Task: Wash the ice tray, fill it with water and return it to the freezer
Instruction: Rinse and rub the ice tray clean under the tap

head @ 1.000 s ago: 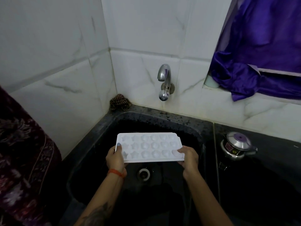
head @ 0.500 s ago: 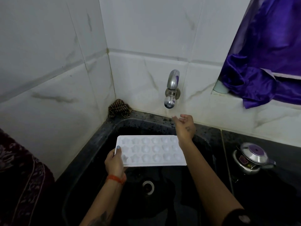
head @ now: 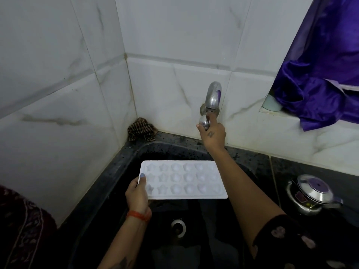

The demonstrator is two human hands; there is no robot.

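One head camera looks forward and down, close over the black sink (head: 124,160); the tap (head: 212,96) lies straight ahead.

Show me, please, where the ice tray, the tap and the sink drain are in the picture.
ice tray (head: 186,178): head view, on the middle of its moulded top face.
tap (head: 213,96): head view, on the curved metal spout.
sink drain (head: 178,228): head view, on the metal ring at the basin floor.

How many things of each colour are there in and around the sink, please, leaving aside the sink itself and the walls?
White: 1, the ice tray
Silver metal: 2, the tap and the lidded pot
Purple: 1, the cloth
Brown striped: 1, the rag
Pale green: 1, the cup
Total: 6
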